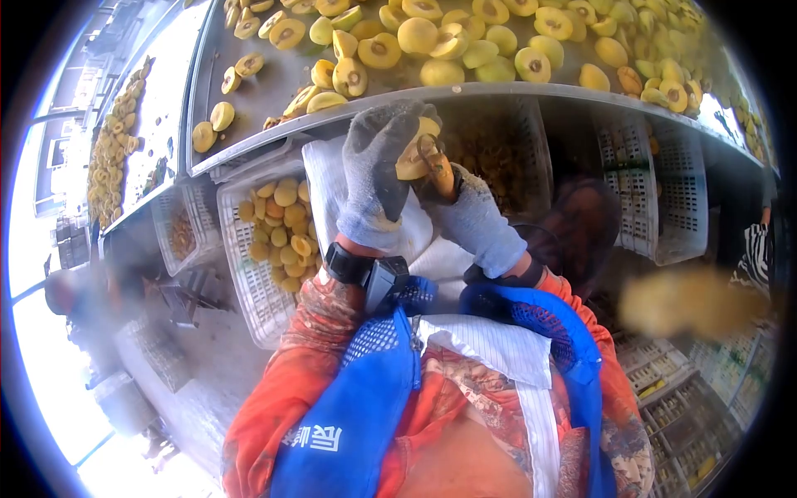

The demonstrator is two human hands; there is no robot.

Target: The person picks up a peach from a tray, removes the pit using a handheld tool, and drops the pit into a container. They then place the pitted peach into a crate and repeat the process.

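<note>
My left hand (pixel 375 162), in a grey-coated work glove, grips a yellow peach half (pixel 413 153) at the front edge of the metal table. My right hand (pixel 480 217), gloved too, is closed around the orange-brown handle of a small pitting tool (pixel 442 174). Its dark metal end touches the cut face of the peach half, near the pit hollow. Just beyond my hands, halved peaches (pixel 379 51) lie on the metal table (pixel 274 79), several with brown centres showing.
Below the table's edge, a white crate (pixel 249 282) of yellow peaches stands left. Another crate (pixel 540 158) behind my right hand holds brownish pieces. Perforated white crates (pixel 681 199) stand right. White cloth (pixel 328 178) hangs under my hands. A blurred yellow smear (pixel 693 303) covers part of the right side.
</note>
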